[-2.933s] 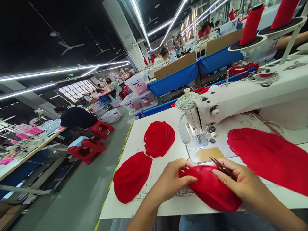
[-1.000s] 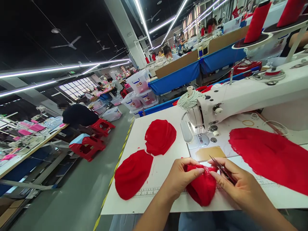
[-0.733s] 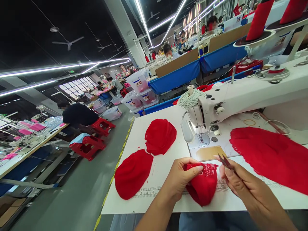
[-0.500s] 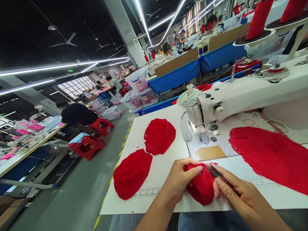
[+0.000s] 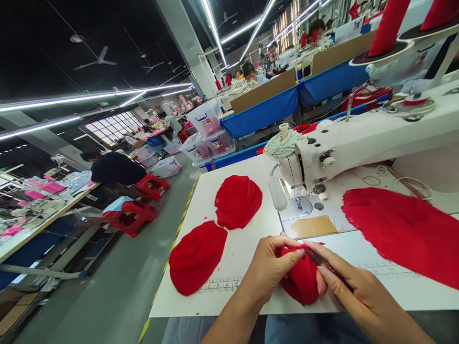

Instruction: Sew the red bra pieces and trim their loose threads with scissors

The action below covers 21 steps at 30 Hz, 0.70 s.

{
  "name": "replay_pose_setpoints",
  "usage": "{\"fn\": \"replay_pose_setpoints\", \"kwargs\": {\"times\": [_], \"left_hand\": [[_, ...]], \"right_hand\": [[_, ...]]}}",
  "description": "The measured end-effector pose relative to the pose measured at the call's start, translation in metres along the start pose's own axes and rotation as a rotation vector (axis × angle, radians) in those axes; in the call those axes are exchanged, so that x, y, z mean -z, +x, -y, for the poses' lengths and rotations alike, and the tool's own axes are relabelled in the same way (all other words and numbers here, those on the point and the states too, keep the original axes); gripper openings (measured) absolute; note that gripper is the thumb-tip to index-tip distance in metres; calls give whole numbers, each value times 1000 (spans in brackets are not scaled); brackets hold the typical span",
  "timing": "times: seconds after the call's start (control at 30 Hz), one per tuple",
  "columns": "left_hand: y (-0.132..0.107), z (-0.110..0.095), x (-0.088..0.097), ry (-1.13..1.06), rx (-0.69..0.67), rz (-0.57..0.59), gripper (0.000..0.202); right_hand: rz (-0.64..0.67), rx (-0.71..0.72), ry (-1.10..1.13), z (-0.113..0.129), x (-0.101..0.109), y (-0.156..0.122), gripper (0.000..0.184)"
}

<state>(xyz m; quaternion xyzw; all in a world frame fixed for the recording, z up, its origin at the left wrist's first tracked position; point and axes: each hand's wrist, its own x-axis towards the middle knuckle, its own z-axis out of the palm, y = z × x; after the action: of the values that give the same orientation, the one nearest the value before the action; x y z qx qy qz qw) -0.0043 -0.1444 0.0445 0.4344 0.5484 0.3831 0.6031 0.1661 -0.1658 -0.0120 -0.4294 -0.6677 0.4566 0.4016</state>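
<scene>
My left hand (image 5: pixel 274 267) pinches the upper edge of a small red fabric piece (image 5: pixel 303 282) between thumb and fingers. Dark, pointed thread snips (image 5: pixel 322 263) lie in my right hand (image 5: pixel 353 282), gripped between thumb and fingers. Their tips meet the fabric's top edge, close to my left thumb. The red piece is gathered and hangs down to the front of the white table (image 5: pixel 247 260). Part of it is hidden behind my fingers.
Two red fabric pieces (image 5: pixel 238 201) (image 5: pixel 197 258) lie on the left of the table. A sewing machine (image 5: pixel 344 148) stands behind my hands, with a large red cloth (image 5: pixel 401 229) at its right. Red stools (image 5: pixel 131 216) and stacked plastic boxes (image 5: pixel 206 119) stand beyond the aisle.
The snips' blades, spread apart before, have come together and moved slightly left to the fabric edge by my left thumb. My left hand keeps its pinch.
</scene>
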Motion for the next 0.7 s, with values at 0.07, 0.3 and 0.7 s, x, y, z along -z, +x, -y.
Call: {"fn": "replay_pose_setpoints", "kwargs": {"times": [0.07,0.3,0.7], "left_hand": [[0,-1,0,4,-9,0,24],[0,0,2,-28,26,9,27],[-1,-1,0,-8,-3,10,23]], "right_hand": [[-11,13,1,2,-1,0,43],[-57,-4,13,5,-3,-2,42],[43,-85,149,0,3,-3,45]]}}
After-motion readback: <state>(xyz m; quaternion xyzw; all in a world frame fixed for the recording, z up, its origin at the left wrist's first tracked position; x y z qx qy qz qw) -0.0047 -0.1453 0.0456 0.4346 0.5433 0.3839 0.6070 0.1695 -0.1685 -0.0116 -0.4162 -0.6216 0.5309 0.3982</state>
